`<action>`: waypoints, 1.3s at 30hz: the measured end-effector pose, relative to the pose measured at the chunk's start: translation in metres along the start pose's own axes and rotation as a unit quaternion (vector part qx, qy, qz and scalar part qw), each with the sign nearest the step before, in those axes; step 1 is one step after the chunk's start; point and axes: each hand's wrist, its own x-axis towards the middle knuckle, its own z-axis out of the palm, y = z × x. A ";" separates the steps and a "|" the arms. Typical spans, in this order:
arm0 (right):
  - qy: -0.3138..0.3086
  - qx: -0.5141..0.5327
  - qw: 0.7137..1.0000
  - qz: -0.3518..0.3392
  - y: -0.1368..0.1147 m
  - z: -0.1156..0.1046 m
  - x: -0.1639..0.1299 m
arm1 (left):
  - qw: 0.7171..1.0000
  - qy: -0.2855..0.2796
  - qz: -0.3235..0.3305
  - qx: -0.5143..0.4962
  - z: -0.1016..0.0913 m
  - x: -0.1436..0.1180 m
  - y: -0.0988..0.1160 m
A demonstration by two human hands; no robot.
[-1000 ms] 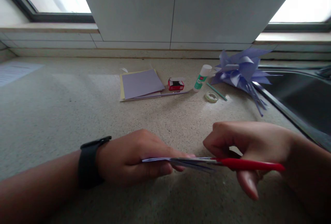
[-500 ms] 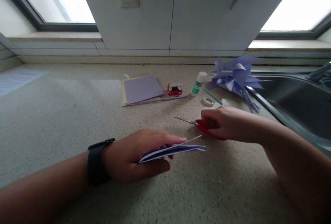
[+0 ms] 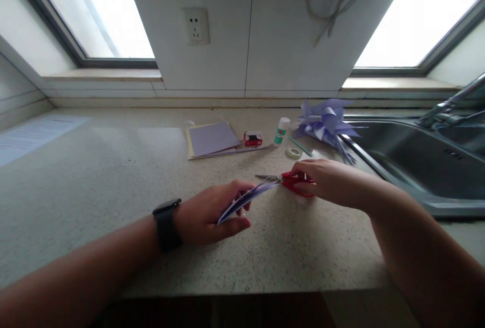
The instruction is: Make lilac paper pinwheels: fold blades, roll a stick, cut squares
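While the left hand pinches folded lilac paper, the right hand grips red-handled metal scissors on the speckled stone counter.

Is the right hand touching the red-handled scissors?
Touching. The head view shows the right hand resting on the red handles of the scissors on the countertop, fingers covering part of them, with no gap between.

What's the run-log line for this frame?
left hand: holds folded purple paper | right hand: on red scissors, lying on counter
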 end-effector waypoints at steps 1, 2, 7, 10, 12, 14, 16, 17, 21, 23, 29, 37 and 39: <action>0.012 0.001 1.000 0.009 -0.004 0.001 -0.002 | 1.000 0.003 -0.009 -0.004 0.001 0.001 0.000; 0.025 0.003 0.999 0.020 -0.007 0.003 -0.005 | 1.000 0.006 -0.017 -0.007 0.003 0.001 0.001; 0.100 0.031 0.993 0.057 -0.028 0.011 -0.021 | 0.998 0.019 -0.034 -0.045 0.011 0.005 0.008; 0.143 0.071 0.986 0.045 -0.049 0.015 -0.029 | 0.993 0.041 -0.039 -0.106 0.018 0.005 0.012; 0.182 0.137 0.973 0.035 -0.067 0.020 -0.032 | 0.986 0.057 -0.042 -0.147 0.024 0.005 0.013; 0.219 0.310 0.925 0.007 -0.084 0.028 -0.030 | 0.979 0.072 -0.050 -0.182 0.029 0.005 0.012; 0.226 0.375 0.899 -0.007 -0.098 0.037 -0.026 | 0.972 0.088 -0.061 -0.208 0.034 0.006 0.013; 0.227 0.395 0.890 -0.006 -0.103 0.042 -0.023 | 0.969 0.099 -0.066 -0.218 0.036 0.007 0.013; 0.223 0.456 0.862 0.007 -0.110 0.055 -0.011 | 0.954 0.143 -0.087 -0.247 0.044 0.010 0.016; 0.210 0.487 0.848 -0.001 -0.110 0.058 -0.010 | 0.949 0.156 -0.096 -0.258 0.048 0.011 0.016; 0.189 0.559 0.807 -0.023 -0.110 0.063 -0.024 | 0.939 0.163 -0.130 -0.274 0.053 0.003 0.020; 0.270 0.524 0.808 -0.004 -0.108 0.066 -0.028 | 0.909 0.202 -0.180 -0.318 0.044 -0.016 0.020; 0.300 0.489 0.819 0.002 -0.108 0.069 -0.027 | 0.898 0.207 -0.183 -0.343 0.041 -0.021 0.022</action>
